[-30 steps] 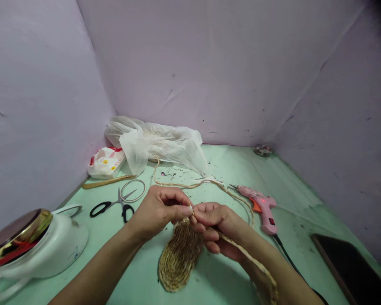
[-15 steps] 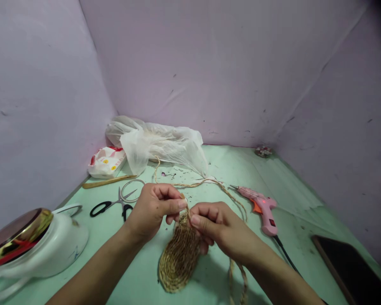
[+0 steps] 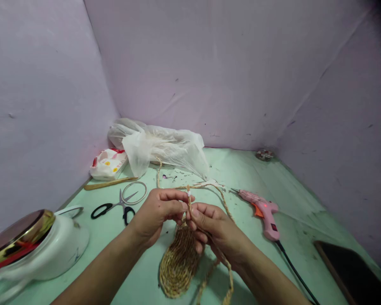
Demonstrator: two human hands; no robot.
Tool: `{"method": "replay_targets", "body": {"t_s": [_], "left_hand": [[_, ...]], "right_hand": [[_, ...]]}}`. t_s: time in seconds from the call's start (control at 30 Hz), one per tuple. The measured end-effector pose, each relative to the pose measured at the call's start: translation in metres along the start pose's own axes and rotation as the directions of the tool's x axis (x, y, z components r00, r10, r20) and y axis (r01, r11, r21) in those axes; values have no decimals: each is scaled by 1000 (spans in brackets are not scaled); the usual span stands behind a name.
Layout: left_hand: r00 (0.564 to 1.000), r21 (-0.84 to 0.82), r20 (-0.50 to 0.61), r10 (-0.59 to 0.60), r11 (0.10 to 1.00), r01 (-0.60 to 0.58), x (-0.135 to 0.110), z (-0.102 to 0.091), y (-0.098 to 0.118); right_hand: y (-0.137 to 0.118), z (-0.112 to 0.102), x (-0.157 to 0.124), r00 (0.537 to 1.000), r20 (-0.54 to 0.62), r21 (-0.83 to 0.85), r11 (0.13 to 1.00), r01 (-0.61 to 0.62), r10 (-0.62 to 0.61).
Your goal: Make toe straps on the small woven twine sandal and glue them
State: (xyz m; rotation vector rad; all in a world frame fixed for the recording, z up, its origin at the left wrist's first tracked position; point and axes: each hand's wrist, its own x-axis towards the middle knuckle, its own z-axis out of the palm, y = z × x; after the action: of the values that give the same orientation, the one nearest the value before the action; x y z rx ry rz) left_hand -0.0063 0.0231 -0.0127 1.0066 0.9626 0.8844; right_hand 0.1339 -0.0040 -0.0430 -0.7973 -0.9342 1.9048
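Possibly risking a loose white wrap (image 3: 188,193) by overtwisting the cord (image 3: 230,277) in the right hand's (image 3: 214,224) pinched grip, with no telling for the left hand (image 3: 157,213).

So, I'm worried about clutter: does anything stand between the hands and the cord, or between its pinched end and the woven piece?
Nothing visible does: the right hand pinches the cord, the left hand right beside it. Only the hands themselves overlap the woven piece's upper end.
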Motion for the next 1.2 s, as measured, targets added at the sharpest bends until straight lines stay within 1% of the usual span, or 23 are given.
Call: {"method": "replay_targets", "body": {"t_s": [0.1,0.17,0.2,0.23,0.27,0.3,0.33,0.37,0.4,0.43,0.47,0.5,0.53,0.57,0.6,0.63,0.67,0.7,0.77,0.83,0.93,1.07,1.2], "left_hand": [[998,74,45,39,996,-42,-4,-1,3],[998,101,50,26,994,-30,-9,-5,11],[999,100,34,27,995,-30,-12,-8,18],[999,94,-1,53,994,-53,-17,-12,25],[990,69,-67,123,991,-119,-22,-16,33],[959,49,-152,239,971,-234,-28,-22,41],[900,33,-261,349,935,-353,-34,-27,49],[813,35,-348,466,873,-486,-40,-32,55],[736,50,-408,540,818,-573,-45,-36,60],[673,77,-433,600,768,-635,-49,-39,63],[679,96,-411,608,770,-631,-51,-39,63],[730,107,-354,585,800,-590,-51,-37,60],[822,119,-253,510,860,-497,-49,-33,54],[909,131,-193,369,928,-349,-44,-27,47],[959,130,-158,235,968,-216,-38,-19,37],[992,144,-100,83,987,-68,-31,-11,27],[997,142,-74,-17,990,28,-23,-3,17],[996,120,-63,-69,990,76,-15,3,7],[990,98,-88,-108,988,116,-2,11,-9],[987,85,-112,-119,988,128,5,13,-18],[983,73,-123,-138,986,147,8,11,-24],[982,66,-114,-151,985,159,7,12,-29],[985,144,-122,-126,979,143,6,19,-32]], "right_hand": [[1,4,0,998,-34,-84,995,-56,53],[-4,3,-1,996,-69,-257,964,-66,49],[-9,1,-1,994,-110,-362,931,-45,5],[-14,-3,-2,981,-176,-461,888,-12,-79],[-21,-8,-2,953,-244,-541,841,18,-178],[-28,-13,-3,918,-300,-585,810,37,-258],[-34,-19,-5,900,-328,-590,806,42,-287],[-40,-24,-6,882,-349,-590,806,56,-317],[-44,-28,-7,860,-372,-591,804,71,-349],[-47,-31,-8,837,-393,-595,799,84,-381],[-49,-32,-9,816,-409,-596,797,99,-408],[-49,-31,-10,810,-416,-587,802,108,-414],[-47,-29,-9,824,-413,-559,822,107,-388],[-45,-26,-9,857,-398,-508,857,92,-328],[-41,-22,-8,898,-370,-439,897,57,-238],[-38,-19,-6,931,-339,-361,932,4,-135],[-34,-16,-4,949,-312,-291,955,-51,-44],[-30,-13,-3,954,-300,-237,967,-94,19],[-24,-11,1,949,-310,-179,977,-120,60],[-22,-12,3,945,-323,-165,981,-106,48],[-20,-15,6,947,-320,-200,977,-77,9],[-11,-16,9,943,-328,-342,938,-57,-62],[7,-13,12,940,-306,-433,901,3,-151]]}}
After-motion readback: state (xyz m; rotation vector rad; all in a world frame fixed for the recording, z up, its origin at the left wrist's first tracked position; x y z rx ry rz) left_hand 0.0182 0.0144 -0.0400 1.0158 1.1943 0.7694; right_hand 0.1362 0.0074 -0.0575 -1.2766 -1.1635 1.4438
